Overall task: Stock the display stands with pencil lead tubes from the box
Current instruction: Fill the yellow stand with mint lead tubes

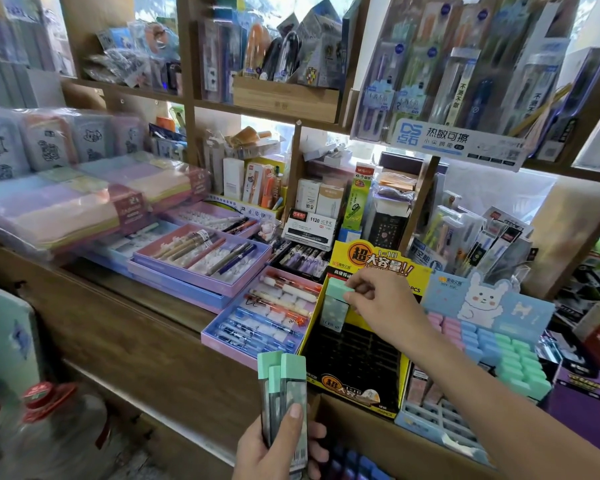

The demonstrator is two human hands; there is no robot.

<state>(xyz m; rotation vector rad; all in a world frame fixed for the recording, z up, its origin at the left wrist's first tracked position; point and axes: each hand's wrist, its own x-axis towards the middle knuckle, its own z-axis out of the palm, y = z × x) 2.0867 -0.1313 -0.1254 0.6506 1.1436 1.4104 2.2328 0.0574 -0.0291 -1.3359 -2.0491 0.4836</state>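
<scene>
My right hand (378,303) pinches one mint-capped tube (336,306) at the back-left corner of the yellow stand (355,367), left hand (278,448) grips the spare tubes (284,393) below; if it enters tilted, it may jam or topple

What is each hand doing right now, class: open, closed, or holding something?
Left hand: grips a bundle of green-capped tubes.
Right hand: pinches a single tube at the yellow stand.

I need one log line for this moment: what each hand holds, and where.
left hand: grips bundle of mint-capped tubes | right hand: pinches single tube at yellow-black stand, far left corner | step: placing
</scene>
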